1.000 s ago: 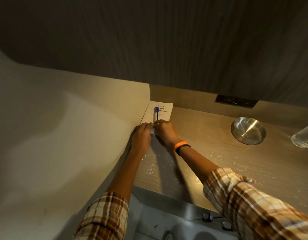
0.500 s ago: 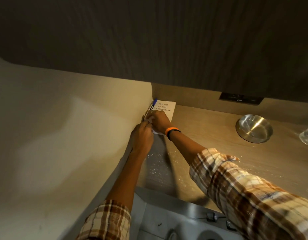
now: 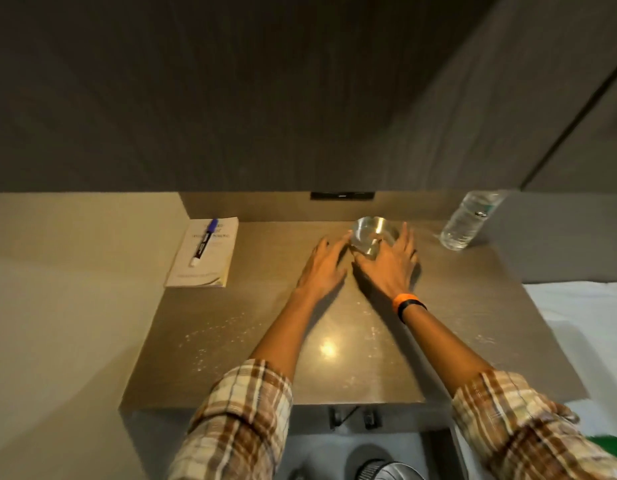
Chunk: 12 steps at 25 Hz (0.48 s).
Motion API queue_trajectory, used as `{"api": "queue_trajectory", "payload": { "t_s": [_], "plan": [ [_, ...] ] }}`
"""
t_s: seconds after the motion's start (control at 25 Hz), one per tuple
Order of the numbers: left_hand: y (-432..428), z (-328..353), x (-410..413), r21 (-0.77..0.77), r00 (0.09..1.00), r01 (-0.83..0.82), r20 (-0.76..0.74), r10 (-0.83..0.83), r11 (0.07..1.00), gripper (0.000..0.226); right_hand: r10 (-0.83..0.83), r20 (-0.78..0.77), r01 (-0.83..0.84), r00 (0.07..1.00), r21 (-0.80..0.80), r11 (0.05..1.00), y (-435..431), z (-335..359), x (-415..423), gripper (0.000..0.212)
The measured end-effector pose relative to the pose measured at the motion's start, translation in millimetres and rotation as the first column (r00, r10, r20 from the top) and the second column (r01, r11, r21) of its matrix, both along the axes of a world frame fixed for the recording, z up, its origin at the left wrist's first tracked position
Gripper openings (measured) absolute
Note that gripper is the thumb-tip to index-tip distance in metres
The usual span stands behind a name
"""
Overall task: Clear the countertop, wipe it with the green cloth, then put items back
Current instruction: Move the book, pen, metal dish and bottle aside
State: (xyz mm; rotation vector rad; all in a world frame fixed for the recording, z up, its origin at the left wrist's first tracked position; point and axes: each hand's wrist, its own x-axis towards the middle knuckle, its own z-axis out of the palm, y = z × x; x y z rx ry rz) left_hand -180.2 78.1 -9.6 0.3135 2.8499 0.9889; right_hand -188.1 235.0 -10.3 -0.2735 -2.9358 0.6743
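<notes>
A steel bowl (image 3: 373, 233) sits at the back middle of the wooden countertop (image 3: 473, 306). My left hand (image 3: 322, 268) lies flat with spread fingers, its fingertips at the bowl's left rim. My right hand (image 3: 390, 266), with an orange wristband, reaches over the bowl's near edge with fingers apart; neither hand is closed around it. A white book (image 3: 210, 265) lies in the back left corner with a blue-capped marker (image 3: 203, 243) on top. White crumbs (image 3: 213, 336) are scattered on the counter. A bit of green cloth (image 3: 608, 441) shows at the lower right.
A clear water bottle (image 3: 468, 221) stands at the back right. A black socket strip (image 3: 342, 195) is in the back wall. Dark cabinets hang overhead. A wall bounds the left side. Below the front edge is a recess with a round metal object (image 3: 386, 471).
Both hands have left the book and marker in the back left corner and moved right to the steel bowl. The marker now lies on the book. The view has swung right.
</notes>
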Motion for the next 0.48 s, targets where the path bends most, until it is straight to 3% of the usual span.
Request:
{"api": "queue_trajectory", "payload": {
  "t_s": [0.12,0.2,0.32,0.48],
  "plan": [
    [32,0,-7,0.023,1.0,0.023,0.02,-0.024,0.999,0.057,0.047,0.108,-0.048,0.993,0.004,0.999,22,-10,-6,0.049],
    [29,-5,1,0.046,1.0,0.001,-0.007,-0.001,0.999,0.049,0.092,0.025,-0.089,0.995,-0.097,0.991,20,-13,-6,0.033],
    [-9,-10,18,0.116,0.985,-0.157,-0.058,0.165,0.981,0.043,0.202,-0.063,-0.212,0.977,-0.285,0.935,-18,-14,-3,0.019],
    [-101,-5,28,-0.001,0.933,-0.336,-0.134,0.333,0.942,0.047,0.344,-0.101,-0.356,0.933,-0.379,0.854,-105,-12,-4,0.019]
  ]
}}
